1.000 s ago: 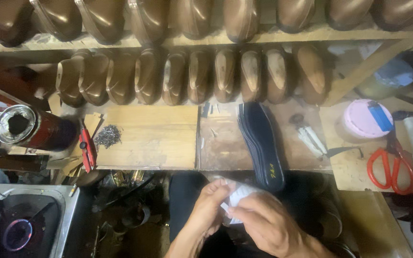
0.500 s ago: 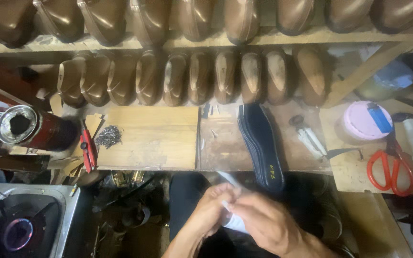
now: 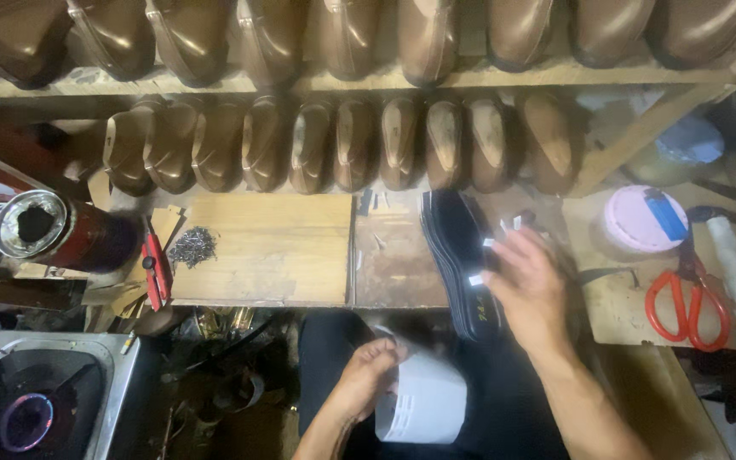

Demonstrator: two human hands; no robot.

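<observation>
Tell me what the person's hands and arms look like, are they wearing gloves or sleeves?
No gloves and no sleeves in view. The left hand and the right hand are both bare, and the forearms are bare right down to the picture's bottom edge. I can see no watch, ring or bracelet, though the right hand is a bit blurred. Small white bits show at the right hand's fingertips.

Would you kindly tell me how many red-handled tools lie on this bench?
2: red-handled metal scissors at the right end; red-handled pliers at the left, beside loose nails. Clutter may hide others.
</observation>
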